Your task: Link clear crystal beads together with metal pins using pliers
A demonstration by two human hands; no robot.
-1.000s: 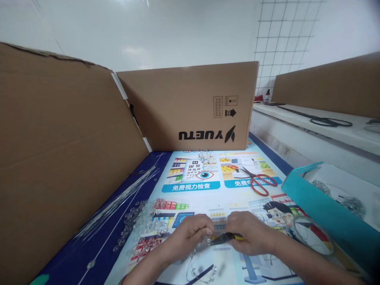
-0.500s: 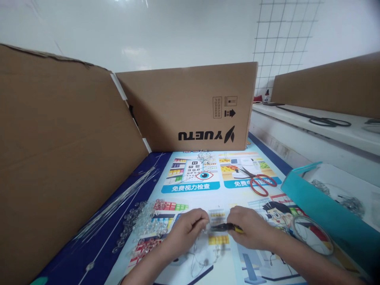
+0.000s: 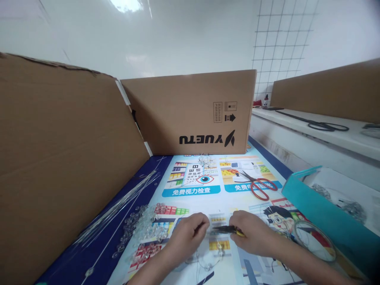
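Observation:
My left hand (image 3: 190,233) is closed in a pinch on a thin beaded wire (image 3: 209,265). The wire hangs in a loose loop below my fingers, with a few clear beads on it. In my right hand (image 3: 247,229) is a pair of pliers (image 3: 226,229) with dark jaws and yellow on the handles. Its jaws point left, a short way from my left fingertips. Whether the jaws grip the wire's end is too small to tell. Left of my left hand lie many loose clear beads (image 3: 142,223).
Straight wires (image 3: 118,206) lie beside the left cardboard panel (image 3: 65,150). Red-handled scissors (image 3: 259,186) rest beyond my right hand. A wire coil (image 3: 314,239) lies by my right forearm, next to a teal box (image 3: 323,213). Another cardboard panel (image 3: 190,114) stands at the back.
The pliers' jaws have drawn slightly away from my left fingertips. The hanging beaded loop has swung a little to the right. The view has tilted up slightly.

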